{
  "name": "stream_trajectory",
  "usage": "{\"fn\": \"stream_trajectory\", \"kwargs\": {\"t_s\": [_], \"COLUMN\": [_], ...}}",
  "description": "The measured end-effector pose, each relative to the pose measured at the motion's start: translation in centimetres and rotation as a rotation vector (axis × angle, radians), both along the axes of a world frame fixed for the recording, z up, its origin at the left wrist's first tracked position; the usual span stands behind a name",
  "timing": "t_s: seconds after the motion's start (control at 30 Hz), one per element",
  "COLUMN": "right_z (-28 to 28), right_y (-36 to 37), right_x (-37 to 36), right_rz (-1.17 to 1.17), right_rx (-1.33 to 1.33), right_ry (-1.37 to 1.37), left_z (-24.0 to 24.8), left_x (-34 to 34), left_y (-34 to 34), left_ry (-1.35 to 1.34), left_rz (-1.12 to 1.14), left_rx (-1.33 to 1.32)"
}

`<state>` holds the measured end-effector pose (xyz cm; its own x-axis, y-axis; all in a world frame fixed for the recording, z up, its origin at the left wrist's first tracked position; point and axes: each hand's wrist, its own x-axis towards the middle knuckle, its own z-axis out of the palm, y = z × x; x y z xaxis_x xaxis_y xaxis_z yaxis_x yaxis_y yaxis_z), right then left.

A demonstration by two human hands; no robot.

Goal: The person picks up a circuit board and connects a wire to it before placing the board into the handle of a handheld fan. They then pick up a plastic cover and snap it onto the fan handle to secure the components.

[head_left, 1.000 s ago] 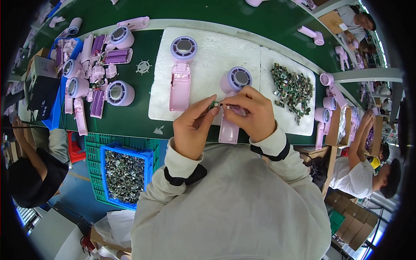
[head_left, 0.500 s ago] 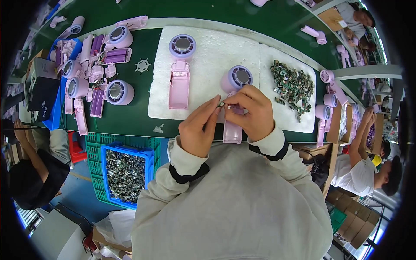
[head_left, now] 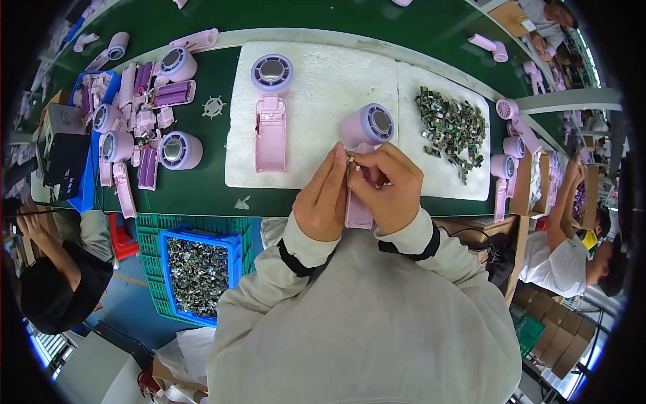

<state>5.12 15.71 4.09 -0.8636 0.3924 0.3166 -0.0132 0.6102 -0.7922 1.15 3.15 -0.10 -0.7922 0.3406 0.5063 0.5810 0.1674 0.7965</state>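
Observation:
Both hands meet over a pink handheld fan [head_left: 367, 124] lying on a white foam sheet [head_left: 323, 87]. Between the fingertips sits a tiny part that looks like a small circuit board [head_left: 350, 159]. My left hand [head_left: 321, 202] pinches it with straight fingers pressed together. My right hand [head_left: 396, 192] is closed in a pinch against its right side; a small pale bit shows there, too small to name. Below the fingers the fan's open handle shell [head_left: 359, 212] shows. Another pink fan [head_left: 271, 77] with an open handle lies to the left.
A heap of small circuit boards [head_left: 454, 131] covers the right foam piece. Fan parts [head_left: 145, 118] crowd the left of the green table, beside a blue bin [head_left: 84, 178]. A blue crate of boards [head_left: 235, 259] stands below the table edge. Co-workers sit at both sides.
My left hand has come nearer to my right, its fingers now more upright at the small board. Both hands stay closed over the fan. The whole view has shifted slightly.

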Motion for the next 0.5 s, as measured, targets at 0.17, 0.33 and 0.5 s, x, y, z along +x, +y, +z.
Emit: {"fn": "stream_trajectory", "kwargs": {"t_s": [0.17,0.33,0.5], "right_z": [0.6,1.8,1.3], "right_y": [1.1,3.6,4.4], "right_x": [0.1,-0.1,-0.6], "right_rz": [0.082,0.233,0.302], "right_rx": [0.011,-0.009,-0.015], "right_ry": [-0.074,-0.119,-0.057], "left_z": [0.0,0.6,0.2], "left_x": [-0.6,-1.9,-2.4], "left_y": [0.0,-0.8,-1.0], "left_ry": [-0.019,-0.676,-0.866], "left_rz": [-0.039,-0.223,-0.326], "left_rx": [-0.014,0.319,0.476]}}
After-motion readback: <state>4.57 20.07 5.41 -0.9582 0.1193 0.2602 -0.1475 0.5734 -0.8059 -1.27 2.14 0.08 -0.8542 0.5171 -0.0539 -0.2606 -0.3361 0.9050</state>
